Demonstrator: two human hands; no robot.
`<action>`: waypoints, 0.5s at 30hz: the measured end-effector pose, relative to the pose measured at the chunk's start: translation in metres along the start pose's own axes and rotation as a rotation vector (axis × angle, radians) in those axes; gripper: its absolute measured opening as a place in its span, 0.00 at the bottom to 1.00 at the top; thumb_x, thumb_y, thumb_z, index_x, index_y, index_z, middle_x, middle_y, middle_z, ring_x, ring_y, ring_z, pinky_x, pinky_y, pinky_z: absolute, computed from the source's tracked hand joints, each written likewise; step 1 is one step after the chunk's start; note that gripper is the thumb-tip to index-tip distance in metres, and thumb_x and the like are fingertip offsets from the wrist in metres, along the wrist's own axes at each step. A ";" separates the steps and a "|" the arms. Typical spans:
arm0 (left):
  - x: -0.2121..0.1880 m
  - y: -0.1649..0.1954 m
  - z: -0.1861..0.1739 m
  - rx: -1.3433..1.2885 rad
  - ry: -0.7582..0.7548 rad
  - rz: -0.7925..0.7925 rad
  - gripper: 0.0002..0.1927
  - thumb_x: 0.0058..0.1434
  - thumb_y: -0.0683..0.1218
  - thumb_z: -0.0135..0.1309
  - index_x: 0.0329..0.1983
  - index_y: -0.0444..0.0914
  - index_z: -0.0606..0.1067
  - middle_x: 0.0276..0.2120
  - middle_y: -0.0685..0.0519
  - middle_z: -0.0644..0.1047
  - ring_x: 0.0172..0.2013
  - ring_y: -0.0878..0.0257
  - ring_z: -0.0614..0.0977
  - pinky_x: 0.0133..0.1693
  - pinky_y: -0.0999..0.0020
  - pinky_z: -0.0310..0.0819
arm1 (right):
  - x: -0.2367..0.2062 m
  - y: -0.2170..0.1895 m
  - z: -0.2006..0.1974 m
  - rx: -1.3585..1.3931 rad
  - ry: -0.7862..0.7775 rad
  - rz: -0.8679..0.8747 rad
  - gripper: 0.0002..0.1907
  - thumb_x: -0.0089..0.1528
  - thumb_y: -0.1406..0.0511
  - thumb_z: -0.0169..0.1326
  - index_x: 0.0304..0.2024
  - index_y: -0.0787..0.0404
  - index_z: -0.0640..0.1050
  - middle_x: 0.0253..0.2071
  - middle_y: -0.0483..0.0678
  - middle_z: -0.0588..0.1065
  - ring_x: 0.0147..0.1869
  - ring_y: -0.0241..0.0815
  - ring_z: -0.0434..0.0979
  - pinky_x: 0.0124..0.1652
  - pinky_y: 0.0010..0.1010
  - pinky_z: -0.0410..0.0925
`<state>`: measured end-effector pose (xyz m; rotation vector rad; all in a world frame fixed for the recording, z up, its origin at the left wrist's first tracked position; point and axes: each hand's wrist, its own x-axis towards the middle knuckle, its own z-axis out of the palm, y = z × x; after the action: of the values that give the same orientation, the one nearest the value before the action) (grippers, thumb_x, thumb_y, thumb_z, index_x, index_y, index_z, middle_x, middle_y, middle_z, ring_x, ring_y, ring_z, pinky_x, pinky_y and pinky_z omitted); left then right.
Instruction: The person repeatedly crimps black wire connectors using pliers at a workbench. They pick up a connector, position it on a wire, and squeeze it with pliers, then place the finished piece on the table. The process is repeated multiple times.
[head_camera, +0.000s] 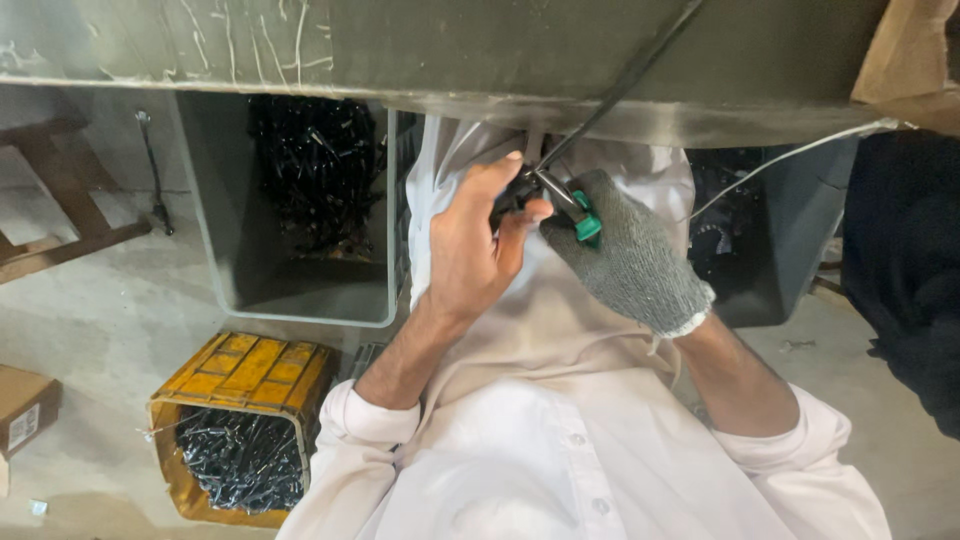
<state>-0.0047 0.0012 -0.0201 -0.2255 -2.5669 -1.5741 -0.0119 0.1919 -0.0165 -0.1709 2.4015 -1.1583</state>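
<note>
Green-handled tool (585, 222) gripped by both hands, tight under bench edge (600, 115).

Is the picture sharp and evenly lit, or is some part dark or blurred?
Head view: left hand and gloved right hand are fairly sharp in soft, even light; the grey bin lies in shadow; the white shirt looks slightly overexposed.

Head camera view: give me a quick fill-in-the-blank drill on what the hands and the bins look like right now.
1. The right hand wears a knitted ____ glove, while the left hand is bare.
2. Both hands meet on a small tool with a ____ handle.
3. The grey bin and the ____ crate both hold dark metal parts.
4. The person wears a ____ shirt.

Missing words: grey; green; yellow; white
</note>
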 end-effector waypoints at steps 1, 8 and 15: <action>-0.001 -0.001 0.000 -0.078 0.027 -0.001 0.25 0.67 0.36 0.64 0.62 0.36 0.66 0.45 0.44 0.77 0.36 0.58 0.85 0.36 0.68 0.80 | 0.000 0.001 -0.001 0.017 0.024 -0.043 0.18 0.61 0.61 0.63 0.47 0.64 0.72 0.31 0.53 0.76 0.33 0.52 0.79 0.33 0.41 0.71; -0.004 -0.008 0.005 0.075 0.038 0.096 0.28 0.66 0.33 0.62 0.65 0.35 0.65 0.47 0.44 0.78 0.36 0.58 0.85 0.34 0.69 0.78 | 0.003 0.006 -0.003 -0.068 -0.025 -0.025 0.20 0.61 0.59 0.63 0.48 0.65 0.72 0.29 0.53 0.76 0.31 0.53 0.80 0.31 0.40 0.71; 0.001 -0.018 0.007 0.243 0.090 0.212 0.29 0.63 0.35 0.66 0.64 0.35 0.65 0.46 0.44 0.77 0.35 0.54 0.83 0.33 0.64 0.75 | 0.012 0.002 0.002 -0.065 -0.073 0.079 0.21 0.62 0.57 0.62 0.48 0.66 0.72 0.28 0.56 0.77 0.31 0.55 0.80 0.31 0.41 0.70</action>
<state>-0.0093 -0.0006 -0.0391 -0.3772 -2.5368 -1.1620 -0.0219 0.1884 -0.0232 -0.1357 2.3611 -1.0220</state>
